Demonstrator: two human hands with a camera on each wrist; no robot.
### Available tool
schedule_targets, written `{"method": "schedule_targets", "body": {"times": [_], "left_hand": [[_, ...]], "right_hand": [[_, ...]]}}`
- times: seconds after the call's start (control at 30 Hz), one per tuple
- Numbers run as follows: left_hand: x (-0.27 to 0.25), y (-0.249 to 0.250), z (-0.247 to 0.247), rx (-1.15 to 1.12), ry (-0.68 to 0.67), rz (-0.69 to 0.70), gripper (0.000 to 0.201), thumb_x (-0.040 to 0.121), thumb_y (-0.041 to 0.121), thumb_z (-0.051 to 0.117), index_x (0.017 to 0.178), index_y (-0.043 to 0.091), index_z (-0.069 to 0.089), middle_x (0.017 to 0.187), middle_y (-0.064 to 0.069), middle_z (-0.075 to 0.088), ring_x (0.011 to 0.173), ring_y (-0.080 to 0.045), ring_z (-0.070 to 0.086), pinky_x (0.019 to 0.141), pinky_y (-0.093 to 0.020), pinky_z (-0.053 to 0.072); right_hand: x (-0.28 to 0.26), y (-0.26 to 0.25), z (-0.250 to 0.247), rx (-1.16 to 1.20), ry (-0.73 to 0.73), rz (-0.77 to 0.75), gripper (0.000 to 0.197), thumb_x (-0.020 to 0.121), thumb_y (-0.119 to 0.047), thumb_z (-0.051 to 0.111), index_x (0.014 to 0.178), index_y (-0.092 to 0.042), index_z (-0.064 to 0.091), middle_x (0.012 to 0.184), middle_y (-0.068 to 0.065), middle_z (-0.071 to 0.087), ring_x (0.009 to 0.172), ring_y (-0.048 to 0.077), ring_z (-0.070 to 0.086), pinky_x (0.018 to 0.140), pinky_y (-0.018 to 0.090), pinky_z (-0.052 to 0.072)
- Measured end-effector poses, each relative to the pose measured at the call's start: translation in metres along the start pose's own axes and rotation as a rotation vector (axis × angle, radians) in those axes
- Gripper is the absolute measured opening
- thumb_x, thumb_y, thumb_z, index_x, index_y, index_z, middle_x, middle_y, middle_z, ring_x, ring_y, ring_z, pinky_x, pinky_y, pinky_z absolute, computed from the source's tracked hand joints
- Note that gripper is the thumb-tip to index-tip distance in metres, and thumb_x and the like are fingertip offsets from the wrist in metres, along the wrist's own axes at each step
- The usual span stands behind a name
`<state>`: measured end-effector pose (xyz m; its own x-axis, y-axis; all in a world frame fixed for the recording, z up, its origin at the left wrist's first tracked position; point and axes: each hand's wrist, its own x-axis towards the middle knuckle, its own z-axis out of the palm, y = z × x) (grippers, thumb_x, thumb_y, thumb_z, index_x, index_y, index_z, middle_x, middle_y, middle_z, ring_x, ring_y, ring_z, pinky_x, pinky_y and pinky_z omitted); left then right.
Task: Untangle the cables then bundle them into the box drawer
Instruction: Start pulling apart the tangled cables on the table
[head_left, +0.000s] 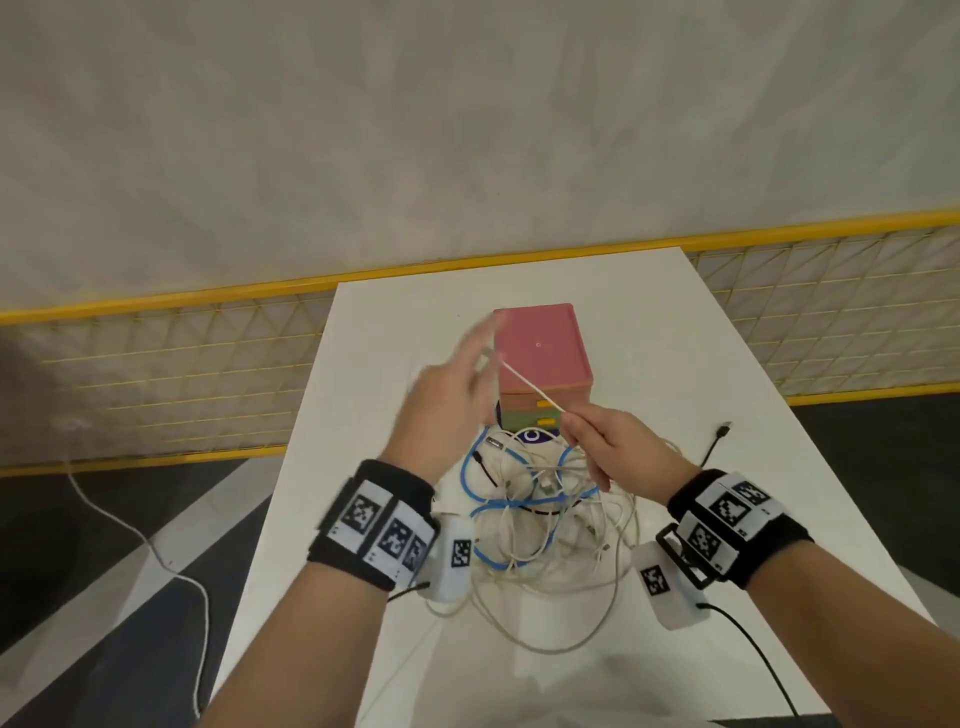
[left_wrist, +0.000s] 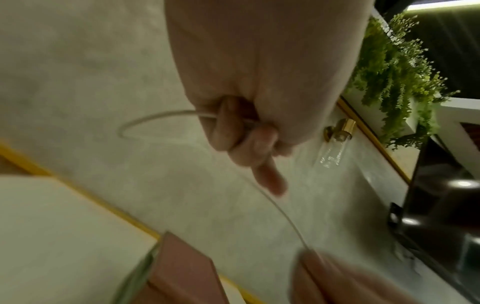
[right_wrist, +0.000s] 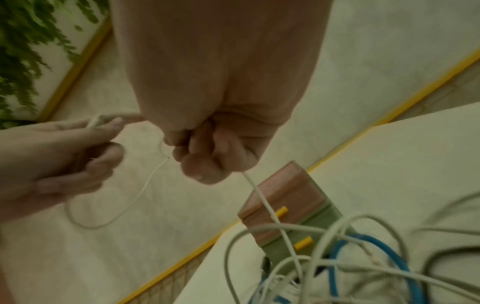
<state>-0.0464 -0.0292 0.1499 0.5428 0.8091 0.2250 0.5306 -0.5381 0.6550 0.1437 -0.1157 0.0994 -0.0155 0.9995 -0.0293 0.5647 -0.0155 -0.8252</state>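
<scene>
A tangle of white, blue and black cables (head_left: 540, 509) lies on the white table (head_left: 675, 364), just in front of a pink box (head_left: 540, 348) with stacked drawers and yellow handles. A thin white cable (head_left: 530, 387) runs taut between my two hands above the tangle. My left hand (head_left: 483, 364) is raised beside the box's left edge, blurred, with its fingers (left_wrist: 233, 123) curled round that cable. My right hand (head_left: 574, 428) pinches the same cable (right_wrist: 262, 197), which drops from its fist (right_wrist: 205, 156) into the tangle (right_wrist: 337, 257) near the box (right_wrist: 285, 195).
A black cable with a plug (head_left: 719, 434) lies apart on the table's right side. A yellow mesh fence (head_left: 156, 364) runs behind the table. A white cord (head_left: 130, 525) trails on the floor at the left. Green foliage (left_wrist: 394, 72) hangs on the wall.
</scene>
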Motion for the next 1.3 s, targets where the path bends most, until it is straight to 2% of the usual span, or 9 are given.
{"method": "schedule_targets", "body": {"times": [0.07, 0.17, 0.4, 0.53, 0.67, 0.93, 1.07, 1.17, 1.3], "left_hand": [[-0.004, 0.01, 0.02, 0.002, -0.237, 0.023, 0.032, 0.103, 0.039, 0.037, 0.135, 0.038, 0.045, 0.064, -0.005, 0.068, 0.041, 0.001, 0.051, 0.051, -0.019, 0.04], [-0.004, 0.012, 0.028, -0.042, -0.287, -0.015, 0.03, 0.102, 0.044, 0.039, 0.106, 0.018, 0.053, 0.064, -0.009, 0.066, 0.04, -0.003, 0.048, 0.05, -0.028, 0.04], [0.021, -0.017, -0.035, -0.116, 0.338, -0.114, 0.021, 0.102, 0.037, 0.04, 0.098, 0.02, 0.051, 0.054, -0.007, 0.056, 0.049, -0.022, 0.049, 0.056, -0.035, 0.042], [0.006, -0.005, -0.019, -0.057, 0.023, -0.017, 0.036, 0.104, 0.034, 0.038, 0.138, 0.042, 0.041, 0.057, -0.003, 0.065, 0.046, 0.0, 0.055, 0.056, -0.011, 0.042], [-0.01, 0.012, 0.021, -0.048, -0.342, 0.025, 0.024, 0.101, 0.042, 0.043, 0.112, 0.026, 0.057, 0.061, -0.007, 0.066, 0.037, -0.001, 0.045, 0.05, -0.022, 0.037], [0.002, -0.011, -0.007, -0.044, 0.28, -0.028, 0.021, 0.101, 0.037, 0.045, 0.09, 0.02, 0.05, 0.051, -0.006, 0.054, 0.048, -0.024, 0.05, 0.056, -0.038, 0.047], [-0.013, 0.006, 0.005, -0.049, 0.013, -0.038, 0.023, 0.102, 0.04, 0.041, 0.121, 0.033, 0.05, 0.056, -0.003, 0.065, 0.04, -0.004, 0.05, 0.055, -0.027, 0.047], [-0.023, 0.014, 0.023, -0.001, -0.253, -0.011, 0.023, 0.099, 0.047, 0.045, 0.103, 0.027, 0.056, 0.059, -0.004, 0.067, 0.04, -0.002, 0.048, 0.054, -0.027, 0.042], [-0.02, -0.003, 0.005, 0.107, -0.036, -0.014, 0.023, 0.098, 0.045, 0.046, 0.093, 0.024, 0.056, 0.055, -0.003, 0.062, 0.043, -0.006, 0.05, 0.056, -0.03, 0.048]], "right_hand": [[0.003, -0.011, -0.001, 0.01, 0.008, -0.046, 0.027, 0.102, -0.022, 0.036, 0.082, -0.018, 0.053, 0.049, -0.016, 0.053, 0.035, 0.009, 0.044, 0.045, 0.027, 0.041], [0.007, -0.016, -0.002, 0.023, 0.035, -0.091, 0.026, 0.102, -0.023, 0.036, 0.09, -0.009, 0.055, 0.052, -0.011, 0.053, 0.038, 0.013, 0.047, 0.048, 0.029, 0.044], [-0.004, 0.024, 0.014, 0.06, 0.033, 0.103, 0.032, 0.102, -0.029, 0.031, 0.075, -0.015, 0.041, 0.055, 0.004, 0.047, 0.049, 0.019, 0.053, 0.048, 0.019, 0.037], [-0.005, 0.01, 0.019, 0.016, 0.062, 0.073, 0.031, 0.102, -0.026, 0.033, 0.075, -0.014, 0.043, 0.053, 0.003, 0.049, 0.047, 0.014, 0.05, 0.051, 0.016, 0.04], [-0.004, -0.009, 0.015, 0.017, 0.086, -0.031, 0.028, 0.102, -0.02, 0.035, 0.076, -0.025, 0.046, 0.055, -0.019, 0.058, 0.043, 0.003, 0.048, 0.051, 0.012, 0.039], [-0.016, 0.028, 0.011, 0.063, 0.069, 0.067, 0.031, 0.102, -0.026, 0.032, 0.078, -0.011, 0.044, 0.059, 0.002, 0.049, 0.053, 0.022, 0.061, 0.051, 0.013, 0.036], [-0.016, 0.015, 0.011, -0.014, 0.054, 0.005, 0.03, 0.102, -0.026, 0.033, 0.075, -0.02, 0.044, 0.056, -0.003, 0.049, 0.055, 0.023, 0.062, 0.054, 0.018, 0.04], [-0.012, 0.001, 0.013, 0.011, 0.056, -0.075, 0.027, 0.102, -0.026, 0.033, 0.081, -0.016, 0.047, 0.058, 0.003, 0.052, 0.054, 0.019, 0.058, 0.062, 0.025, 0.045], [-0.013, 0.015, 0.017, 0.031, 0.068, -0.071, 0.027, 0.102, -0.027, 0.032, 0.083, -0.015, 0.048, 0.063, 0.006, 0.051, 0.054, 0.017, 0.058, 0.064, 0.024, 0.046]]}}
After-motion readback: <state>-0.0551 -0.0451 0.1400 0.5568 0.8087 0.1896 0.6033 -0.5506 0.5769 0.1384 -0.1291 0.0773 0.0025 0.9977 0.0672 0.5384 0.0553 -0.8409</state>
